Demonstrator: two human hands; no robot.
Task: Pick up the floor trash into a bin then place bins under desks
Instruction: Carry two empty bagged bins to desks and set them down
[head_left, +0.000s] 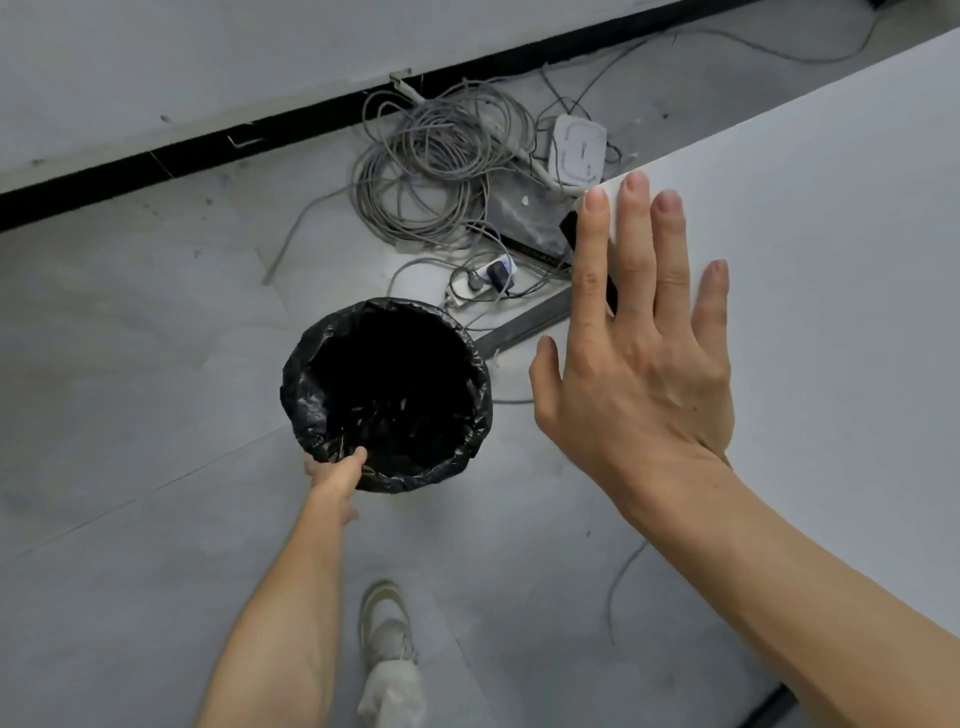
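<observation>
Nearest to us, 1 pale shoe (384, 618) stands on the grey floor (130, 364), and a thin loose cable (623, 577) curls just right of it. Our left hand (335, 478) reaches forward and grips the near rim of the bin (480, 395), thumb hooked over the edge into the black liner and the other fingers hidden under the rim. We cannot tell whether the bin rests on the floor or hangs from that grip. The inside is too dark to show any contents.

Our right hand (634, 374) is held flat with all 5 fingers straight and spread, holding nothing, over the near corner of the white desk (831, 260). Whether it touches the top is unclear. The bin sits left of that corner, beside a grey metal bar (524, 325) that runs under the desk.

Beyond the bin lies a white power strip (480, 280) with plugs in it. Farther back is a tangled coil of grey cables (431, 161), with a white router (576, 150) to its right. A black baseboard (208, 150) lines the wall behind.
</observation>
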